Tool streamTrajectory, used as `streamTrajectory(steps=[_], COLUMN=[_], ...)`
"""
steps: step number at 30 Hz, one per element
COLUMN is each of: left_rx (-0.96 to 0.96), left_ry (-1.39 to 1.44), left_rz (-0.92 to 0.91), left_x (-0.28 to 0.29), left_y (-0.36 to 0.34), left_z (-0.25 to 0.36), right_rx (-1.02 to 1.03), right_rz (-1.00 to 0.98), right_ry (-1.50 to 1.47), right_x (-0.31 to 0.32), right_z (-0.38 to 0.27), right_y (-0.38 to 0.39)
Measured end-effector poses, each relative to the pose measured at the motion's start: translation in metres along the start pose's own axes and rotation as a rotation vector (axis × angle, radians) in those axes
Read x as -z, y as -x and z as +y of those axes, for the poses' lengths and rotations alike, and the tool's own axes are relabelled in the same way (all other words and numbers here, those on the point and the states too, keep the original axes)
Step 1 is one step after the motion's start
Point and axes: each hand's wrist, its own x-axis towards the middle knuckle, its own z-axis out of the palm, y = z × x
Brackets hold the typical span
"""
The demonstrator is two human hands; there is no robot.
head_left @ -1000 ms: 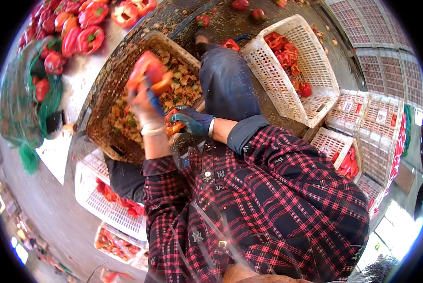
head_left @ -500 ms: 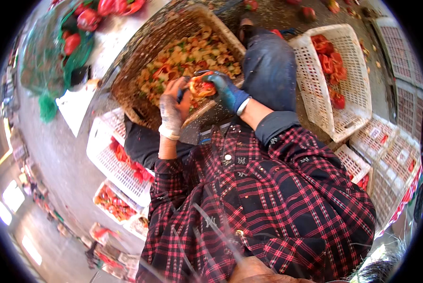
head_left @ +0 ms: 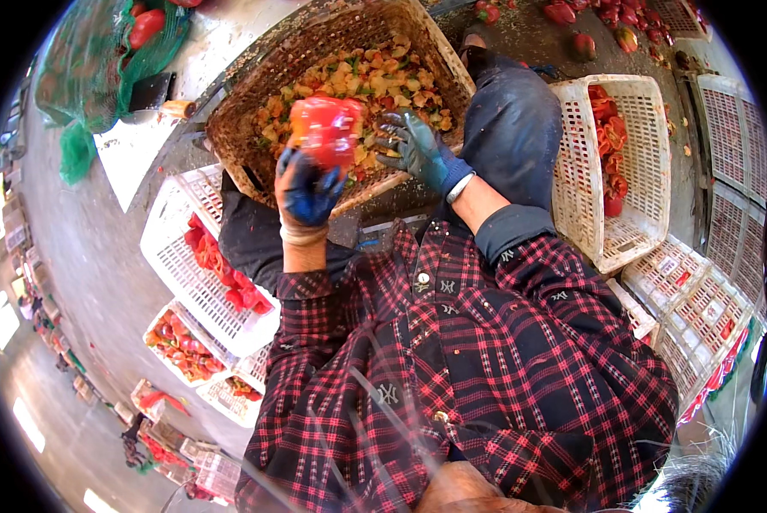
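My left hand [head_left: 306, 190], in a blue-and-white glove, is closed around a red bell pepper [head_left: 325, 131] blurred by motion. The pepper is held up over the near left part of a dirty, deep crate [head_left: 230, 152]. Yellowish pepper cores and green bits [head_left: 362, 77] cover that crate's bottom. To the right of the pepper, my right hand [head_left: 424, 152] wears a dark blue-green glove. Its fingers are spread with nothing in them, over the crate's right side.
A white slatted crate [head_left: 573, 162] with red pepper pieces [head_left: 610, 141] stands on the right. Another white crate [head_left: 171, 224] holding red peppers [head_left: 217, 267] is on the left. A green net bag [head_left: 80, 73] lies far left. Loose peppers [head_left: 584, 45] dot the floor ahead.
Both hands were together around an opened pepper showing its inside. Now they are apart: my left hand holds up a pepper with its red outside showing, and my right hand has opened.
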Motion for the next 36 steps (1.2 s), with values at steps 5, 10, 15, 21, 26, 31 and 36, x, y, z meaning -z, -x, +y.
streamTrajectory(steps=[5, 10, 15, 21, 26, 31, 36], left_rx=[0.103, 0.091, 0.054, -0.741, -0.957, -0.848, -0.845], left_ry=[-0.665, -0.75, -0.5, -1.95, -2.37, -2.453, -2.536], left_rz=[0.249, 0.138, -0.18, 0.004, 0.399, 0.421, 0.104], left_x=[0.064, 0.022, -0.006, -0.066, -0.097, -0.072, -0.042], left_y=[-0.01, -0.011, -0.039, -0.127, -0.228, -0.266, -0.207], left_z=[-0.042, -0.032, -0.018, 0.054, 0.099, 0.092, 0.097], right_rx=[-0.028, 0.128, 0.421, 1.039, 1.282, 1.227, 1.248], right_rz=[-0.164, -0.321, 0.095, 0.279, 0.789, 0.554, 0.101], right_ry=[0.162, 0.372, 0.449, 0.478, 0.828, 0.933, 1.403], right_x=[-0.019, 0.008, -0.011, 0.009, 0.145, 0.054, -0.078], right_z=[0.002, 0.018, -0.033, -0.179, -0.234, -0.219, -0.198], right_y=[0.017, -0.007, 0.027, 0.163, 0.209, 0.163, 0.032])
